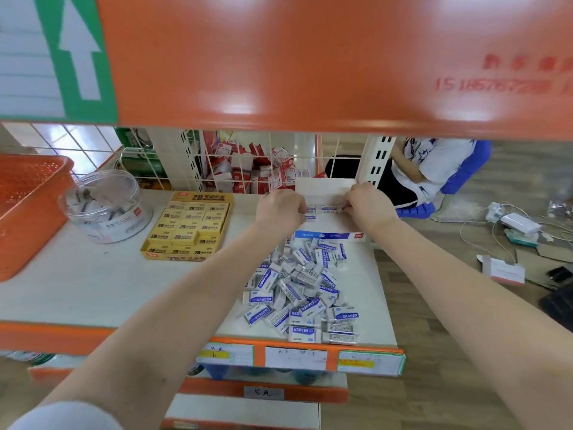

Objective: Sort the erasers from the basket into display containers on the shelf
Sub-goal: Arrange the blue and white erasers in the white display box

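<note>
A loose pile of several white-and-blue erasers (302, 283) lies on the white shelf (93, 280), right of centre. Behind it stands a white display box (325, 189) with a blue front lip and a row of erasers (322, 210) inside. My left hand (279, 209) and my right hand (367, 203) reach into the box from either side, fingers curled on the erasers in that row. An orange basket (28, 197) sits at the far left of the shelf.
A yellow tray of 2B erasers (189, 228) and a clear round tub (107, 206) stand left of the box. An orange shelf board (310, 63) hangs overhead. A wire mesh backs the shelf. A seated person (418, 169) and cables lie to the right on the floor.
</note>
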The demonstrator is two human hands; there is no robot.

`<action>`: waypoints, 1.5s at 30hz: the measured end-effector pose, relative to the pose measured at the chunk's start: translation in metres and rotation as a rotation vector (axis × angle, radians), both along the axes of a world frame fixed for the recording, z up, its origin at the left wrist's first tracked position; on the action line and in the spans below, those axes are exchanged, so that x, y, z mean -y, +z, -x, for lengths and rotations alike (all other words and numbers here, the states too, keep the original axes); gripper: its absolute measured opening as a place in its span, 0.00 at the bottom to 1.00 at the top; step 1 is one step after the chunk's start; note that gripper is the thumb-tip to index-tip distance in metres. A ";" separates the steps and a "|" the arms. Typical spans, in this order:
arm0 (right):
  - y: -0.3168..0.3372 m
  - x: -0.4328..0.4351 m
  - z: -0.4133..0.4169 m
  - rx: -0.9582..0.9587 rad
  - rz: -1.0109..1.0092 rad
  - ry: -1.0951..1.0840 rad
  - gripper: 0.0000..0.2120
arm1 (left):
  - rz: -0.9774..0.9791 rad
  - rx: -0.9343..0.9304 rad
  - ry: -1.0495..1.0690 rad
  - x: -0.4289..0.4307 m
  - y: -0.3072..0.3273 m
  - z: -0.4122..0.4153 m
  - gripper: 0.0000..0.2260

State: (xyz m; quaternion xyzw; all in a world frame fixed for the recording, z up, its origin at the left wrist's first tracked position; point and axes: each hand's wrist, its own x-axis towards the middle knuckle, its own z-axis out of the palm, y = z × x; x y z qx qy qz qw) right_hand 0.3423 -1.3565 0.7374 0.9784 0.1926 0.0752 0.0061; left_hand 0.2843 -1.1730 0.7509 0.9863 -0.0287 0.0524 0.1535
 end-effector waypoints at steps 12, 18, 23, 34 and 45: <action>0.000 0.005 0.002 -0.135 -0.024 -0.006 0.17 | -0.083 0.037 0.139 0.012 -0.005 -0.004 0.10; 0.005 0.010 0.014 -0.165 0.138 0.047 0.22 | 0.142 -0.144 0.005 -0.002 0.010 0.004 0.10; 0.007 0.008 0.012 -0.225 0.172 -0.004 0.19 | 0.302 -0.086 0.050 -0.022 0.022 0.043 0.14; 0.021 -0.026 0.053 -0.094 -0.145 0.070 0.21 | 0.397 -0.182 0.049 -0.081 0.019 0.098 0.10; 0.047 -0.068 0.130 -0.528 -0.420 0.410 0.16 | 0.267 -0.257 -0.076 -0.070 0.021 0.126 0.17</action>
